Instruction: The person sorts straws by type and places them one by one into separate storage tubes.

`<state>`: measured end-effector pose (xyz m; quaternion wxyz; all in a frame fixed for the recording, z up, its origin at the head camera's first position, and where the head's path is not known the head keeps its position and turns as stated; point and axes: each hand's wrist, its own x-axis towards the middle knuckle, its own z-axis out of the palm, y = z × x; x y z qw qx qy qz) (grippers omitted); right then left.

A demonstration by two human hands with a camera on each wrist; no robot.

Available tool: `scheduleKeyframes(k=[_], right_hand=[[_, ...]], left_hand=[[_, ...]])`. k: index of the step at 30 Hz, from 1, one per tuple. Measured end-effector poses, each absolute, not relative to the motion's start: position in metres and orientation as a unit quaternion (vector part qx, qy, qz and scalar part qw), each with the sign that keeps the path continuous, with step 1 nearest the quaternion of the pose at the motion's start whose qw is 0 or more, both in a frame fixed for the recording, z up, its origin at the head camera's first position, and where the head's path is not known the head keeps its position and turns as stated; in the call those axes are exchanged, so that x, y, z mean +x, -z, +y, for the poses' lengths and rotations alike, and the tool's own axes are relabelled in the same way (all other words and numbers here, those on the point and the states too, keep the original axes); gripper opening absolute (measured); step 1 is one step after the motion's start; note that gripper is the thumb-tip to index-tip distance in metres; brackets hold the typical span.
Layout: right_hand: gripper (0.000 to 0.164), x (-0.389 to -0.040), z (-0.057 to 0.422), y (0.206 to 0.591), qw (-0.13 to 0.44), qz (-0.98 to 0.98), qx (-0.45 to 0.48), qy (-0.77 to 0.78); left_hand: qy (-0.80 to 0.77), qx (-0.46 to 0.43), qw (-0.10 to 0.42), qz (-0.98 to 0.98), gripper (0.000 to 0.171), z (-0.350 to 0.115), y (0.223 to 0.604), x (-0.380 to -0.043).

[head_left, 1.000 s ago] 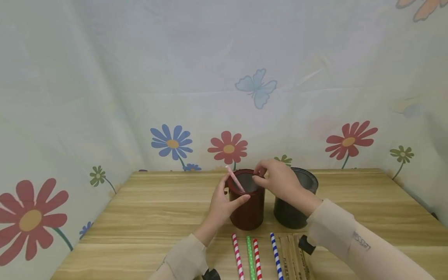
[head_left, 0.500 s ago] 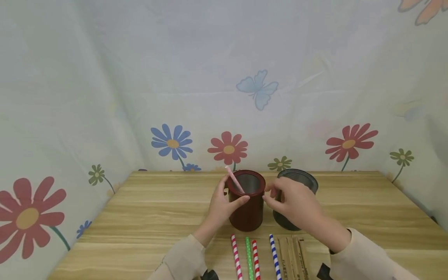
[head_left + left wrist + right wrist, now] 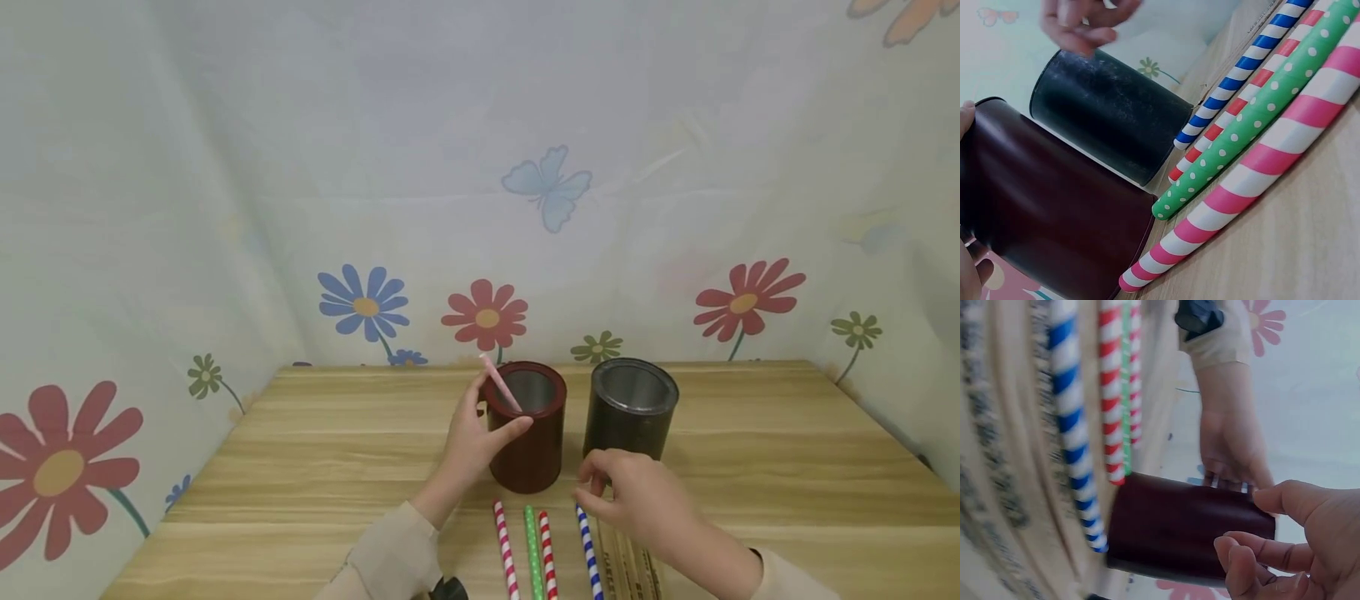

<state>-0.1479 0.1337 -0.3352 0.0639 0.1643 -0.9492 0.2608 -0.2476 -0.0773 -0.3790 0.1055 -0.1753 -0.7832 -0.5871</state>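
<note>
My left hand (image 3: pixel 468 442) holds a dark red cylindrical cup (image 3: pixel 528 458) near its rim, with the thumb on the near side and the fingers round the left. A pink straw (image 3: pixel 501 385) leans inside that cup, its top sticking out over the left of the rim. Loosely curled and with nothing in its fingers, my right hand (image 3: pixel 645 500) hovers in front of a black cup (image 3: pixel 622 429). Its fingertips are by the upper end of a blue-and-white striped straw (image 3: pixel 590 554); whether they touch it cannot be told.
On the wooden table (image 3: pixel 337 467) lie a pink-striped straw (image 3: pixel 506 550), a green dotted straw (image 3: pixel 533 550) and a red-striped straw (image 3: pixel 549 554). Several brown printed strips (image 3: pixel 626 567) lie right of the blue one, partly under the right hand. A flowered cloth (image 3: pixel 405 208) hangs behind.
My right hand has moved from the red cup's rim, past the front of the black cup, down to the blue-striped straw's end. The left hand stays on the red cup.
</note>
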Motion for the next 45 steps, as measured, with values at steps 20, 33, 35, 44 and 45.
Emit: scheduleKeyframes(k=[20, 33, 35, 44, 45], right_hand=[[0.034, -0.152, 0.136, 0.384, -0.004, -0.958, 0.161, -0.237], [0.037, -0.155, 0.133, 0.396, 0.005, -0.961, 0.173, -0.216], [0.037, -0.156, 0.132, 0.397, 0.013, -0.963, 0.172, -0.209], [0.033, -0.156, 0.132, 0.397, 0.012, -0.959, 0.172, -0.225], [0.032, -0.156, 0.133, 0.396, 0.009, -0.956, 0.173, -0.235]], left_hand=[[0.588, -0.17, 0.108, -0.784, 0.103, -0.076, 0.376, -0.249], [0.586, -0.175, 0.114, -0.783, 0.101, -0.077, 0.376, -0.249], [0.585, -0.175, 0.113, -0.784, 0.102, -0.077, 0.376, -0.249], [0.583, -0.17, 0.104, -0.788, 0.102, -0.077, 0.377, -0.247], [0.583, -0.171, 0.105, -0.787, 0.101, -0.077, 0.378, -0.247]])
